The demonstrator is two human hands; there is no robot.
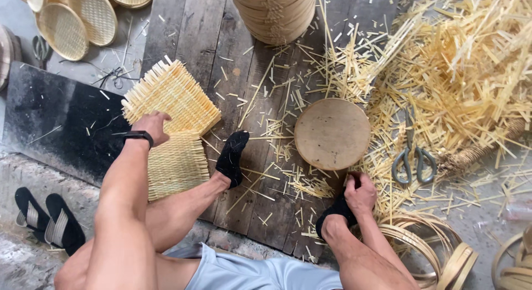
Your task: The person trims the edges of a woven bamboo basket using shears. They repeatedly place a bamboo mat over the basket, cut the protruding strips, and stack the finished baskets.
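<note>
Right hand (360,193) fingers hidden behind foot

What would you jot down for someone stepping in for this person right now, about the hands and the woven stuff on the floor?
Left hand: resting flat on the top woven mat, fingers open, holding nothing.
Right hand: down by the right foot, fingers curled; whether it grips anything is unclear.
Two square woven mats lie stacked on the wooden boards, the second mat beneath the left arm.
A round wooden disc lies between the feet, with scissors right of it among loose strips.
Bent hoops lie lower right; finished round trays upper left.
The mats are still square, edges untrimmed.
</note>
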